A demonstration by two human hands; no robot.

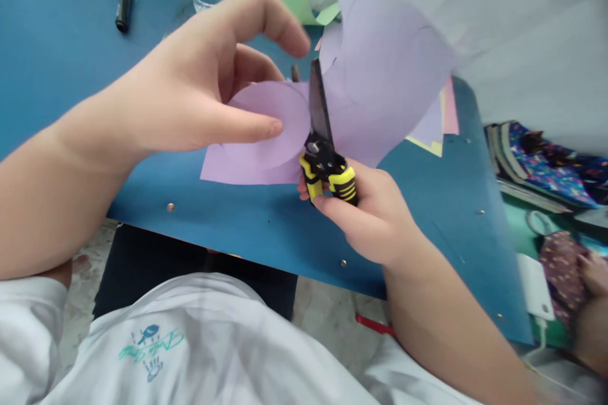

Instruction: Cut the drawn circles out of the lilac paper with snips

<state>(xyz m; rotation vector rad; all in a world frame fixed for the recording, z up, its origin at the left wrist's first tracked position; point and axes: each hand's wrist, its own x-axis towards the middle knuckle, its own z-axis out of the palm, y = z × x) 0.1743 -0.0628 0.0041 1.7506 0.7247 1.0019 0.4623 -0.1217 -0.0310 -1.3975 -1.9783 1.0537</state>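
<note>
Pinched by the left hand (190, 85), thumb in front and fingers apparently behind, the paper (293, 139) is held above the near middle of the table (228, 215), its right part rising toward the far right; it looks light, limp and easily creased or torn, so its left edge, clear of the blades, seems the best place for a gentle hold. Farther right, the right hand (375, 221) is wrapped around the handles of the scissors (318, 149), blades parted about the sheet; they look rigid, heavier than paper, and safest gripped there.
</note>
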